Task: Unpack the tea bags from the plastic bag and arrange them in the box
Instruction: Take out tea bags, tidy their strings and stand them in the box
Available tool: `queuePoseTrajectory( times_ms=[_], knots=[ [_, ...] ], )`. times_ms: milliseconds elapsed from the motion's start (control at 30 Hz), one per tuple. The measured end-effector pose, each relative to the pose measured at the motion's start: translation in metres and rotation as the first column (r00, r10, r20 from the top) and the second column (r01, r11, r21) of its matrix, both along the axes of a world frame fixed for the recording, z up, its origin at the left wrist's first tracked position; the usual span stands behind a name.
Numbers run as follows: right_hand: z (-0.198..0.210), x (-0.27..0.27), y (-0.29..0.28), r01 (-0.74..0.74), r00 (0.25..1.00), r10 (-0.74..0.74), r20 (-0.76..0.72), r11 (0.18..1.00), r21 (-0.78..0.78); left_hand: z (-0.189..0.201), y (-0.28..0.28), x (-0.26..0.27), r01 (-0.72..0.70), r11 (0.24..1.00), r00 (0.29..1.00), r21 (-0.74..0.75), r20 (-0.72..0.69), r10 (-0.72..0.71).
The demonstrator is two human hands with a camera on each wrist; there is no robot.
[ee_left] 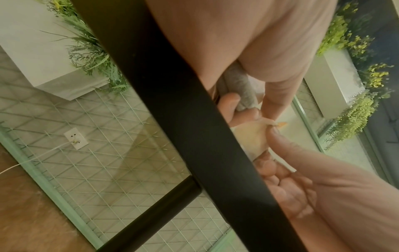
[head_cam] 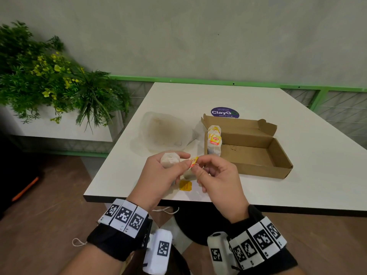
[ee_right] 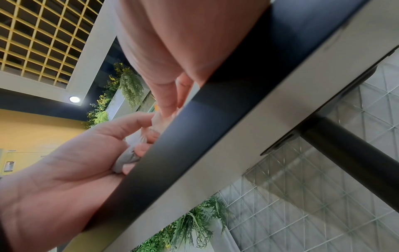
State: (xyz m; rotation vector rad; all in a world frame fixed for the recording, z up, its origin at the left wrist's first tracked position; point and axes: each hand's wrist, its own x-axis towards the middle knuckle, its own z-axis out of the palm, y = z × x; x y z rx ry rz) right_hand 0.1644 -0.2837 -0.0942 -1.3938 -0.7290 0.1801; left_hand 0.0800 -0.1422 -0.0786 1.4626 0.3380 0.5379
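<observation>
Over the table's near edge my left hand [head_cam: 185, 159] grips a white tea bag [head_cam: 169, 158], fingers curled round it. My right hand [head_cam: 196, 165] pinches that bag's yellow-red paper tag [head_cam: 193, 161] between thumb and forefinger. A second tea bag [head_cam: 188, 174] shows partly below the hands, and a loose yellow tag [head_cam: 185, 185] lies on the table. The open cardboard box [head_cam: 258, 167] sits to the right with several tea bags [head_cam: 214, 140] standing at its left end. The crumpled plastic bag [head_cam: 164, 132] lies behind the hands. In the left wrist view the held tea bag [ee_left: 241, 88] is grey.
The white table [head_cam: 307, 175] has a purple round sticker [head_cam: 224, 112] behind the box. A planter with green foliage [head_cam: 49, 76] stands off the table's left side. A grey wall with a green rail [head_cam: 198, 80] closes the far side.
</observation>
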Motion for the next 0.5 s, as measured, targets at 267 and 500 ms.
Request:
queuePoseTrajectory(
  times_ms=[267, 500],
  knots=[
    [0.0014, 0.0012, -0.0014, -0.002, 1.000, 0.003, 0.023, 0.999, -0.032, 0.0008, 0.0024, -0.0003, 0.029, 0.998, 0.999, -0.052, 0.013, -0.029],
    [0.0069, 0.0017, -0.0029, -0.122, 0.982, 0.119, -0.143, 0.993, -0.009, -0.0003, 0.0035, -0.0002, -0.001, 0.994, 0.998, -0.105, 0.055, 0.007]
  ],
)
